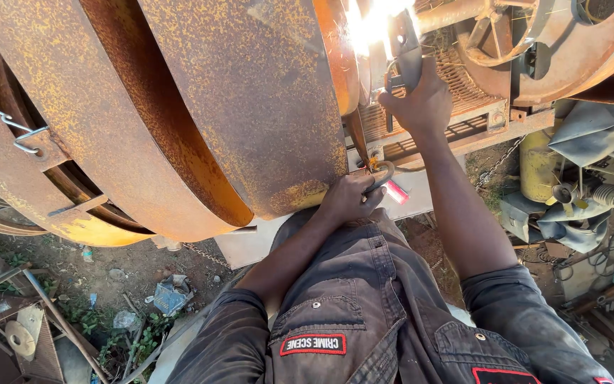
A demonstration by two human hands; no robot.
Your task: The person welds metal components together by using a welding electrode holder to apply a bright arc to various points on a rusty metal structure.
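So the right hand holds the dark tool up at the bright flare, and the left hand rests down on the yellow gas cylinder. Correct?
Not quite. In the head view the left hand rests against the rusty curved steel plate, not the cylinder. The right hand does hold the dark tool at the flare.

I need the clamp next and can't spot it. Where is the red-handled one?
In the head view, the red-handled clamp sits centre frame, at the left hand, against the lower edge of the rusty curved plate, below the right hand.

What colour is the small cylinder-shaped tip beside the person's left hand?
Pinkish red, on the tip beside the left hand; the head view shows it.
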